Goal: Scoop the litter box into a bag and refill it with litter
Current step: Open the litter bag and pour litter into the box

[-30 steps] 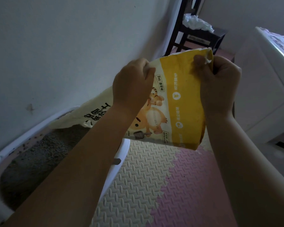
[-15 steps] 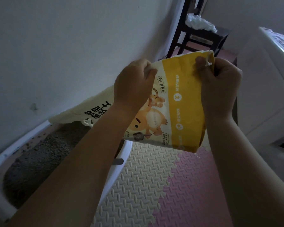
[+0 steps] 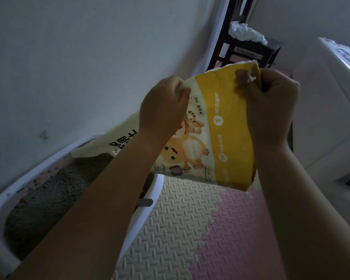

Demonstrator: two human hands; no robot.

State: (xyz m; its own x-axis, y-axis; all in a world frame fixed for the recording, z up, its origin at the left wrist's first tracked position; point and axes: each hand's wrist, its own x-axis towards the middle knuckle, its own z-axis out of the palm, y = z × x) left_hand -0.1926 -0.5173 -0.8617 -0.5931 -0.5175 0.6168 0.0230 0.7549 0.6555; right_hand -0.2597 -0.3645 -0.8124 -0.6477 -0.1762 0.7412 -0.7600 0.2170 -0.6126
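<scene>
Head view: litter bag (image 3: 226, 126) reads "5kg" (cartoon cat).

— Where? A dim room: plain white wall (image 3: 79, 57) at left, embossed foam floor mat (image 3: 170, 229) in cream and pink tiles.
— Beyond? A dark wooden chair (image 3: 269, 49) holding crumpled white material (image 3: 244, 33); a white cabinet (image 3: 321, 118) at right.

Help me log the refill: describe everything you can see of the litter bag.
The litter bag is cream with a yellow band, a cartoon orange cat and "5kg" print. Loose white thread hangs at its raised corner. It looks limp and mostly flat. The left hand and the right hand grip its upper end, tilting its far end down over the litter box. No pouring litter is visible.
</scene>
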